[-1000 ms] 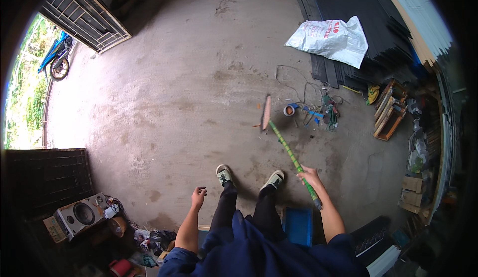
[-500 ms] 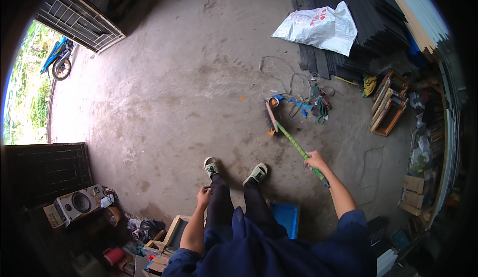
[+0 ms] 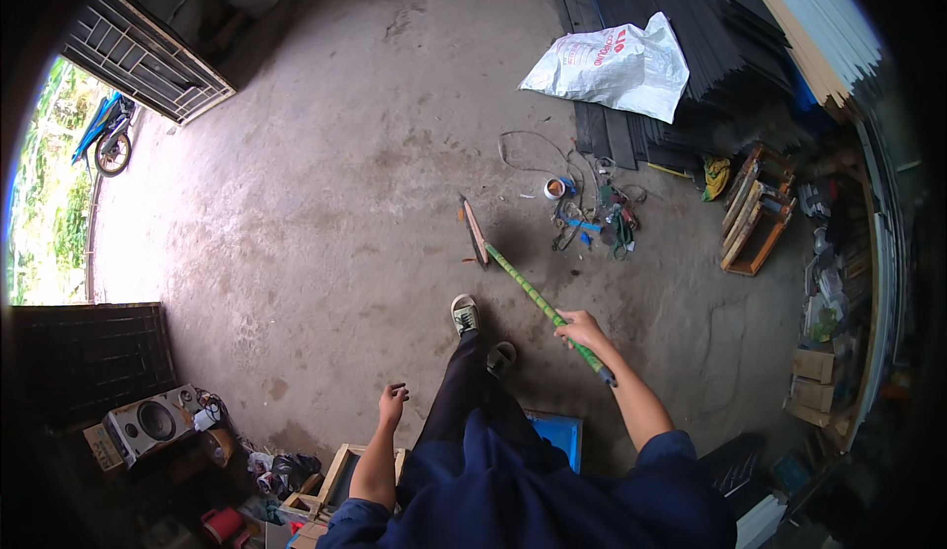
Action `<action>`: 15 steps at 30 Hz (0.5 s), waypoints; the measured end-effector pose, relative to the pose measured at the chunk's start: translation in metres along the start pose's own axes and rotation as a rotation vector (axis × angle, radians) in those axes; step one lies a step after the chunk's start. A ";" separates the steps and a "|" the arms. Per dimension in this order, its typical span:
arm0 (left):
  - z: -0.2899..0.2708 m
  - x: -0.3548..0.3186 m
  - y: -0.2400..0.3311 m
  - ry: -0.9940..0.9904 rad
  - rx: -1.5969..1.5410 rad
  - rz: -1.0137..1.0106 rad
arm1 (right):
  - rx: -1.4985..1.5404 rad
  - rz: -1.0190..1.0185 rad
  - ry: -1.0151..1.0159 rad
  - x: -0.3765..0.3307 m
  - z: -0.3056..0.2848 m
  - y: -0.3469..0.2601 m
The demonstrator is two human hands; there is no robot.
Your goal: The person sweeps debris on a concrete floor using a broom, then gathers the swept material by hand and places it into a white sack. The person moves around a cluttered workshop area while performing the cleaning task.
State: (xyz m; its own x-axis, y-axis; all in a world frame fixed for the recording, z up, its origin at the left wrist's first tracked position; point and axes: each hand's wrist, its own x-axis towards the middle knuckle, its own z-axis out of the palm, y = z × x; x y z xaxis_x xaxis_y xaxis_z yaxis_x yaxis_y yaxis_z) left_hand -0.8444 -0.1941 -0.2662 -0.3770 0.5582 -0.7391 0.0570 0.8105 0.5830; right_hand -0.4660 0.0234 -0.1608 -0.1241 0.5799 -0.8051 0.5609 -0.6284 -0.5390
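1. Hanging loosely half-curled: left hand, nothing visible held.
2. Right hand wrapped round the green broom handle, near its butt end.
3. Broom head ahead, orange scrap beside; probably best kept low, bristles flat.
4. Blue-white tub, cord tangle farther right; likely snag, steer clear.

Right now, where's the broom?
In the head view, the broom slants near the middle, its green handle in the right hand, its brush end left of the round container.
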 end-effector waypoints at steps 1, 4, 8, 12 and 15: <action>-0.001 0.006 0.009 -0.004 0.011 0.011 | -0.038 0.019 0.015 0.006 0.004 -0.006; 0.000 0.024 0.028 -0.024 -0.004 0.022 | -0.076 0.077 0.050 0.032 0.004 -0.017; 0.005 0.052 0.058 -0.033 0.019 0.041 | -0.014 0.127 0.145 0.056 -0.048 -0.022; 0.007 0.076 0.085 -0.060 0.058 0.035 | 0.142 0.071 0.130 0.075 -0.062 -0.042; 0.006 0.092 0.101 -0.053 0.048 0.034 | 0.183 0.017 0.000 0.063 -0.052 -0.074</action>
State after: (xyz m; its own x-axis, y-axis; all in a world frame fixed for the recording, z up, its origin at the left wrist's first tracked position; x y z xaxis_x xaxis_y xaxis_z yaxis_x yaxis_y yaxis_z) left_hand -0.8675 -0.0598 -0.2773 -0.3247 0.5927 -0.7371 0.1138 0.7981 0.5917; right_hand -0.4727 0.1337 -0.1587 -0.1161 0.5688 -0.8143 0.4048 -0.7216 -0.5617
